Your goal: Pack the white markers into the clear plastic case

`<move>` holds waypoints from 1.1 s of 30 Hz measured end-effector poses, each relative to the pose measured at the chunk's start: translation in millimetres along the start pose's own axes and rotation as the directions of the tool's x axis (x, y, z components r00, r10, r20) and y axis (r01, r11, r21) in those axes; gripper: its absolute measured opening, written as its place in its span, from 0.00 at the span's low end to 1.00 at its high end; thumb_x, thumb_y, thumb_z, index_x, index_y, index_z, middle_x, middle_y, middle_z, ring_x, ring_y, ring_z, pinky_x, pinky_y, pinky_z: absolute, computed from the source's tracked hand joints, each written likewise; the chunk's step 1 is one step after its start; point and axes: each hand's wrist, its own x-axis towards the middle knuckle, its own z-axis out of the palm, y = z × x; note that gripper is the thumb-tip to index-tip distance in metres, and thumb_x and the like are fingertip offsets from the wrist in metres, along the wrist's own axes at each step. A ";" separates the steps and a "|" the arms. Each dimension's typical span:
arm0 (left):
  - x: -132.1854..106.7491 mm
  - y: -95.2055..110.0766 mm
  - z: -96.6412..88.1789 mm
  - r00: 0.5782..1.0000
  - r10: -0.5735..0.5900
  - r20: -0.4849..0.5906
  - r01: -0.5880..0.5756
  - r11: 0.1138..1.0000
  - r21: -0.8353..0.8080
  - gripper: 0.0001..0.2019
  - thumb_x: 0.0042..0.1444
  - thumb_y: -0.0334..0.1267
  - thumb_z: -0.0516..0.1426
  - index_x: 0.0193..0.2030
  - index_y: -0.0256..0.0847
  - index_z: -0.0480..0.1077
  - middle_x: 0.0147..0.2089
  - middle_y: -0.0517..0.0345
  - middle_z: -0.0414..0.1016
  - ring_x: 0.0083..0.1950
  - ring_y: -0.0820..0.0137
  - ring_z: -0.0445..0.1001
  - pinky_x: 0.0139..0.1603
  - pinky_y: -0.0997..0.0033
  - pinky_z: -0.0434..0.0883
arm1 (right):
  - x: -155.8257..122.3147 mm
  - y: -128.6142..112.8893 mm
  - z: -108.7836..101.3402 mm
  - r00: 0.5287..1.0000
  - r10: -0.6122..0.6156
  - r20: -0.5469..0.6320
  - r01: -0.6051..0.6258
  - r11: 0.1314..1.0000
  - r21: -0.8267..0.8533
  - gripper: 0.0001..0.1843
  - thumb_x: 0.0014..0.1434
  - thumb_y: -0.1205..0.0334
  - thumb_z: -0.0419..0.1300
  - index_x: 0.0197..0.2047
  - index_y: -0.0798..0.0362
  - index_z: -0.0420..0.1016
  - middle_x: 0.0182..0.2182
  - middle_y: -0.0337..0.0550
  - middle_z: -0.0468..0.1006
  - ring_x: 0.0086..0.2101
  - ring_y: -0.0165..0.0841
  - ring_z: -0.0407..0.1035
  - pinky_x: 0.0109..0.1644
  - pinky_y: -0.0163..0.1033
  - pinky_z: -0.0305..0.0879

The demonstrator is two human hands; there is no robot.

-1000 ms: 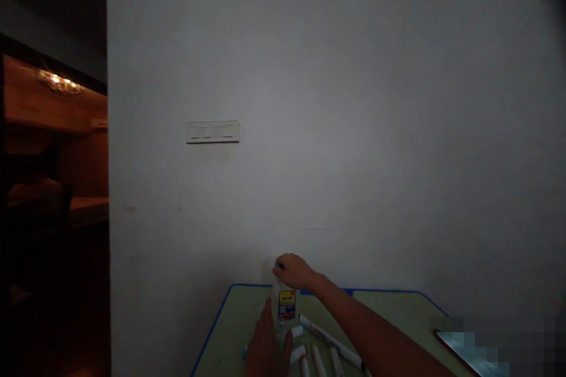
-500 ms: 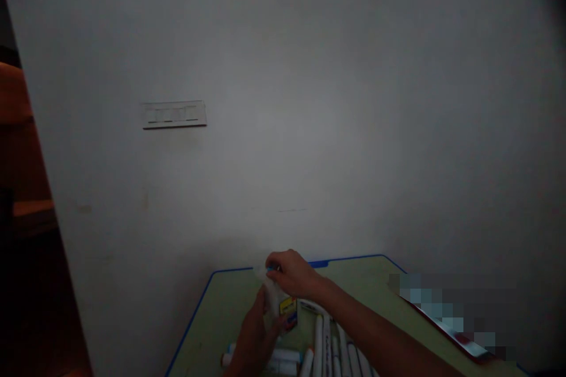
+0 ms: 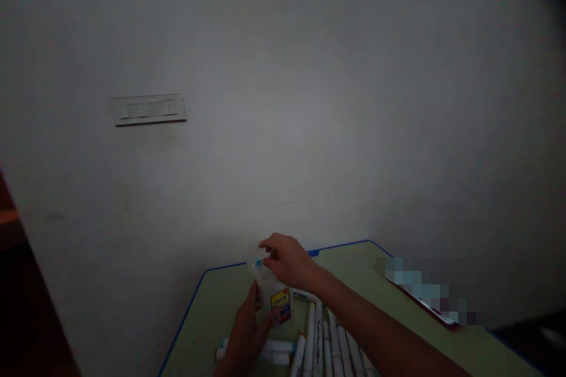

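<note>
My left hand (image 3: 246,325) is closed around a translucent whitish plastic marker case (image 3: 265,287), held upright above the table. A yellow and blue label (image 3: 281,307) shows on its right side. At the top of the case a blue marker end (image 3: 258,263) is visible; the rest of that marker is hard to make out. Just above and right of the case's mouth is my right hand (image 3: 289,260), thumb and fingers apart, with nothing seen between them. Below the hands lie several white markers (image 3: 310,336) side by side, partly behind my right forearm.
More white markers (image 3: 279,346) lie crosswise beside my left wrist. The pale green table (image 3: 212,300) has a blue edge and stands against a grey wall (image 3: 309,100). A blurred-out flat object with a red rim (image 3: 448,323) lies at the right. A switch plate (image 3: 150,110) is on the wall.
My right hand has let go of the blue-ended marker and its fingers have spread. The marker end now sits at the top of the case. The view has turned slightly right.
</note>
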 end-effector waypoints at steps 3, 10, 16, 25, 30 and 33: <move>0.6 3.8 -1.3 0.999 0.011 0.031 -0.009 0.999 -0.043 0.29 0.51 0.45 0.51 0.57 0.33 0.50 0.52 0.42 0.66 0.49 0.61 0.69 0.47 0.63 0.68 | -24.8 16.4 -13.7 0.974 0.100 -0.203 -0.086 0.994 0.074 0.08 0.52 0.68 0.53 0.35 0.56 0.71 0.29 0.41 0.71 0.29 0.28 0.64 0.34 0.31 0.58; 4.2 5.7 -1.1 0.997 -0.059 0.040 0.060 0.998 -0.021 0.25 0.50 0.46 0.51 0.52 0.34 0.56 0.48 0.44 0.70 0.44 0.61 0.72 0.45 0.61 0.68 | -92.7 88.7 7.8 0.927 0.368 -0.066 -0.371 0.881 -0.292 0.09 0.53 0.69 0.49 0.29 0.56 0.71 0.28 0.44 0.72 0.30 0.32 0.65 0.34 0.33 0.55; 4.9 7.0 1.7 0.997 -0.081 -0.007 0.080 0.997 -0.017 0.26 0.48 0.50 0.52 0.49 0.34 0.59 0.44 0.44 0.72 0.41 0.60 0.73 0.42 0.58 0.69 | -109.7 84.1 13.8 0.937 0.315 0.153 -0.255 0.913 -0.319 0.09 0.52 0.67 0.51 0.31 0.55 0.72 0.30 0.45 0.73 0.33 0.33 0.66 0.36 0.34 0.55; 7.4 16.8 -2.8 0.997 -0.055 0.057 0.057 0.998 -0.033 0.19 0.48 0.47 0.53 0.43 0.36 0.61 0.41 0.47 0.73 0.41 0.61 0.73 0.41 0.59 0.71 | -112.3 43.2 10.5 0.925 0.013 0.380 0.064 0.980 -0.189 0.08 0.51 0.66 0.53 0.30 0.55 0.73 0.31 0.45 0.72 0.35 0.35 0.65 0.37 0.35 0.56; 6.8 15.6 -2.3 0.996 -0.061 0.069 0.061 0.998 -0.005 0.19 0.49 0.46 0.53 0.45 0.37 0.59 0.41 0.49 0.73 0.42 0.62 0.72 0.43 0.59 0.70 | -114.2 31.4 17.8 0.908 -0.086 0.410 0.165 0.973 -0.161 0.09 0.54 0.64 0.52 0.36 0.53 0.73 0.34 0.43 0.73 0.38 0.35 0.64 0.42 0.38 0.55; 6.5 15.5 -2.0 0.996 -0.054 0.069 0.055 0.998 -0.016 0.19 0.50 0.46 0.52 0.45 0.37 0.60 0.41 0.49 0.73 0.43 0.62 0.72 0.43 0.60 0.70 | -115.3 27.1 22.0 0.880 -0.095 0.466 0.212 0.956 -0.204 0.10 0.54 0.63 0.51 0.35 0.51 0.73 0.30 0.43 0.73 0.37 0.36 0.64 0.42 0.40 0.55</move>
